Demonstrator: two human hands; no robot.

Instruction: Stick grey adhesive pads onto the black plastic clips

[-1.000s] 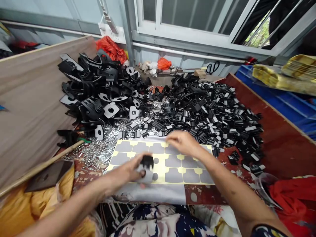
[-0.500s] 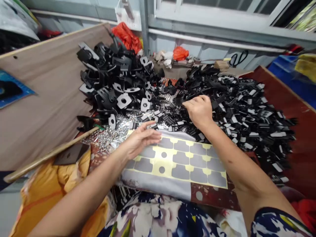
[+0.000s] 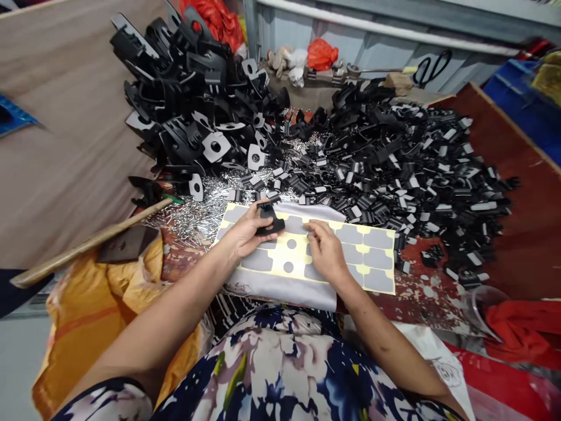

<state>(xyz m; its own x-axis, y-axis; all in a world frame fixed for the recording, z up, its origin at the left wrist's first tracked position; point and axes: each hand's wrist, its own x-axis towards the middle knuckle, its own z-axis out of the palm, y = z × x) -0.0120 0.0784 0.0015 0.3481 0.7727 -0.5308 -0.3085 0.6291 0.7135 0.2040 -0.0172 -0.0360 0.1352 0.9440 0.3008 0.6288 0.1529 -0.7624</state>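
Blk pc in L hand, R hand at yel/gry sheet

A thin white pipe runs along a pale blue-grey ribbed metal wall, past an upright grey metal post, behind a chipped red-brown painted worktable. A light-brown wood-grain panel stands at left, a dark-red wooden board at right, under soft, even light.
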